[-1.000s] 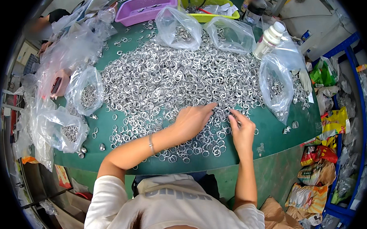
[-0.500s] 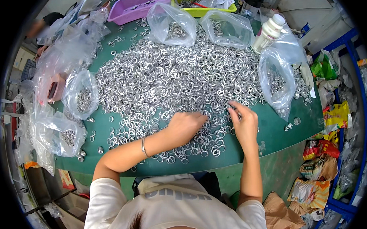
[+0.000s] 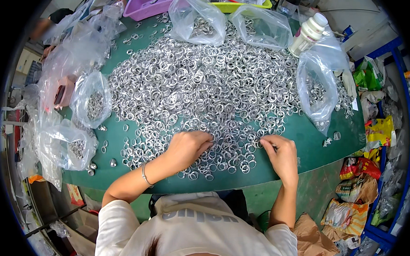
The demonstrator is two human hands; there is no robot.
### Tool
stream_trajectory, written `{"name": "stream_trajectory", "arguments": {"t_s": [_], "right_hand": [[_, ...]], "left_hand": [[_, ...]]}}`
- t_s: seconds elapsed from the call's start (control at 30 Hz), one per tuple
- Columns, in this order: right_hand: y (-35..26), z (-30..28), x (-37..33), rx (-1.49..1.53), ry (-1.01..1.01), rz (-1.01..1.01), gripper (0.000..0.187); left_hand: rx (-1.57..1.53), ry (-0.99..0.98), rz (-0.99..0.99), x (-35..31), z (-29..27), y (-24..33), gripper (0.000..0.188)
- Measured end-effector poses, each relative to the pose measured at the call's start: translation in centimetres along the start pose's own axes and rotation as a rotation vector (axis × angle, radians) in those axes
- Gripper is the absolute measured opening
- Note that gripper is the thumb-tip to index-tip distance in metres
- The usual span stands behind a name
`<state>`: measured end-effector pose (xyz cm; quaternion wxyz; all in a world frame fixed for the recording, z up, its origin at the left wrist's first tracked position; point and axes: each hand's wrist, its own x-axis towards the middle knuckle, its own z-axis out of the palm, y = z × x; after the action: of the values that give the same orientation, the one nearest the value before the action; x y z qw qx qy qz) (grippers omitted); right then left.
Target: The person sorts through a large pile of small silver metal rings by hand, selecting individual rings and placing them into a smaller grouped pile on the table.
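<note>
Green tabletop (image 3: 314,149), ring pile (image 3: 203,78) on it, long axis L–R; L hand (image 3: 187,147), R hand (image 3: 283,156) curled, grip unclear.

The view's upper edge cuts off the purple plastic tray (image 3: 150,10) and the yellow-green plastic tray (image 3: 225,8). Whether the bare left hand (image 3: 187,150) or the bare right hand (image 3: 284,157) pinches any small silver metal rings (image 3: 203,85) is too fine to tell.

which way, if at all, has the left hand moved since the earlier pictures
Yes. The left hand has moved left and nearer the front edge of the table, farther from the white bottle.
</note>
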<state>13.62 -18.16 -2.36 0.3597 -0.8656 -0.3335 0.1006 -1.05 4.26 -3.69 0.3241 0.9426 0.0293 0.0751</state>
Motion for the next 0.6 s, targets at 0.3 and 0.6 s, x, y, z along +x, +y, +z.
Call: {"name": "stream_trajectory", "arguments": {"t_s": [0.3,0.6], "right_hand": [[-2.0,2.6,0.6,-0.214,-0.079,-0.054,0.025],[-2.8,1.9,-0.8,-0.041,0.137,0.043,0.014]], "left_hand": [[-0.059,-0.239,-0.084,-0.2,-2.2,0.7,0.012],[-0.073,0.078,-0.08,0.1,-0.4,0.5,0.015]]}}
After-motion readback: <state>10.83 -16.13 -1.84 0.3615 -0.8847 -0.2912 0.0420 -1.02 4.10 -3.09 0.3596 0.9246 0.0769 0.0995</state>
